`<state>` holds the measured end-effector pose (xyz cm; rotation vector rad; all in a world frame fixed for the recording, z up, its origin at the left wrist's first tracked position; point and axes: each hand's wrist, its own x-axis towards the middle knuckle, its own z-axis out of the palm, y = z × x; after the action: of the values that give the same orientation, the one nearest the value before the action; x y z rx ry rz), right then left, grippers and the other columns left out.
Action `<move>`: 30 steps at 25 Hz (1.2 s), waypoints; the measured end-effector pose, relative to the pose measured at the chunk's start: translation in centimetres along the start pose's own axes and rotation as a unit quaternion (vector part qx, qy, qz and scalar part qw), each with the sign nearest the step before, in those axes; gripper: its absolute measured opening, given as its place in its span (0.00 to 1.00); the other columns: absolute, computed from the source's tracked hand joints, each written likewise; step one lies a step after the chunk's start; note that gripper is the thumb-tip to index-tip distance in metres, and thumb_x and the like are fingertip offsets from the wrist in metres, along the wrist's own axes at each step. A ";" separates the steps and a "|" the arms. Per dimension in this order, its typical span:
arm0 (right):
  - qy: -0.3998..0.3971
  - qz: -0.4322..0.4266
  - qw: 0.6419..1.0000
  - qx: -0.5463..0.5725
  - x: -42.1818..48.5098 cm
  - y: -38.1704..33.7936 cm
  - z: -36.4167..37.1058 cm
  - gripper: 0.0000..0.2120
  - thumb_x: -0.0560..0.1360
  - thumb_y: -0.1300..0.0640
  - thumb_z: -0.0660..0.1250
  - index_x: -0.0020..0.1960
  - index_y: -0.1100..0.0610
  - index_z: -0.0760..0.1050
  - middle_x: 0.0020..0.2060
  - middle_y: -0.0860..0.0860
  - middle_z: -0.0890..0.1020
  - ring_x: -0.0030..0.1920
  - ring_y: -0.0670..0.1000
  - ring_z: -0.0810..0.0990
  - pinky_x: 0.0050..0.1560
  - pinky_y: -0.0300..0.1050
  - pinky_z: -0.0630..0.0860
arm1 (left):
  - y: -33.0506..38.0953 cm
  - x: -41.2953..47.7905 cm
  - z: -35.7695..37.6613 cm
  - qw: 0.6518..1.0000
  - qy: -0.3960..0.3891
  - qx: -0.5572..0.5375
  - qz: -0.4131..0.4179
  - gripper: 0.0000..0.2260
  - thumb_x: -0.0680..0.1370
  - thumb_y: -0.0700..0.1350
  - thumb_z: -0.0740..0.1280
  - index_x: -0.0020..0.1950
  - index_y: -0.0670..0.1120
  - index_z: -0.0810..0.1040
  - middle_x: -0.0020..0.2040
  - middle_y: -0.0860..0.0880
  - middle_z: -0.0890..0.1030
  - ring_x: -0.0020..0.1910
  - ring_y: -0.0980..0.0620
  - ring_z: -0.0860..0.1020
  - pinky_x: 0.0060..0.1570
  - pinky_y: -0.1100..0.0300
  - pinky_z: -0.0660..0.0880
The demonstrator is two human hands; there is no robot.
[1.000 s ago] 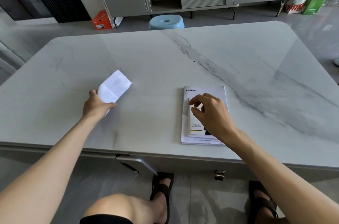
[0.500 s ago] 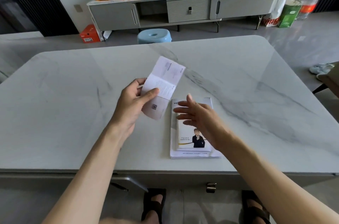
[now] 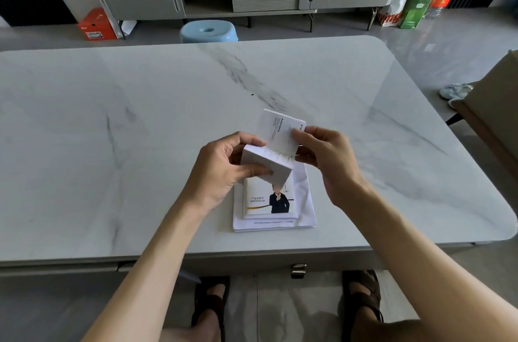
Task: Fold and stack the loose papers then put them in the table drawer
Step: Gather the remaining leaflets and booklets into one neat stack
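Above marble table (image 3: 140, 123): left hand (image 3: 220, 173), right hand (image 3: 332, 162) both pinch folded leaflet (image 3: 276, 131); booklet (image 3: 260, 203) beneath reads "SHOW BOOK".

The person has bare forearms (image 3: 157, 252), wears dark strapped sandals (image 3: 361, 298), and perhaps dark shorts (image 3: 392, 332).

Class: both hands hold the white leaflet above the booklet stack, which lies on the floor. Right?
Not quite: the head view shows the booklet stack on the marble table, not the floor. Left hand and right hand do hold the white leaflet above it.
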<state>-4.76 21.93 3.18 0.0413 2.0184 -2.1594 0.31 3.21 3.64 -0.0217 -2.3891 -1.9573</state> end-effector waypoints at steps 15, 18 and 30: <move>-0.103 -0.083 0.991 -0.009 -1.0 0.5 0.8 0.10 0.77 0.56 0.69 0.53 0.62 0.75 0.41 0.61 0.83 0.43 0.58 0.81 0.54 0.54 0.77 | -1.0 0.5 -1.0 0.993 0.109 0.002 0.046 0.12 0.66 0.42 0.77 0.42 0.50 0.76 0.36 0.52 0.81 0.34 0.53 0.76 0.38 0.54 0.76; -0.095 -0.076 0.991 -0.056 -1.1 0.7 1.1 0.11 0.73 0.59 0.73 0.54 0.58 0.77 0.35 0.53 0.77 0.36 0.48 0.75 0.42 0.40 0.72 | -0.7 0.4 -0.8 0.994 0.110 -0.004 0.009 0.19 0.69 0.41 0.78 0.53 0.48 0.73 0.38 0.47 0.82 0.31 0.55 0.76 0.32 0.63 0.73; -0.062 -0.108 0.990 -0.062 -0.7 1.0 0.7 0.07 0.72 0.71 0.69 0.43 0.61 0.82 0.40 0.53 0.85 0.41 0.48 0.83 0.46 0.36 0.77 | -0.5 0.5 -1.0 0.944 0.044 -0.293 -0.145 0.15 0.74 0.51 0.67 0.46 0.39 0.82 0.49 0.40 0.85 0.45 0.45 0.84 0.47 0.57 0.82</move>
<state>-3.80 21.22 2.39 -0.3356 2.1664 -2.0912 -0.17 2.13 3.40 0.4026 -1.7479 -2.6638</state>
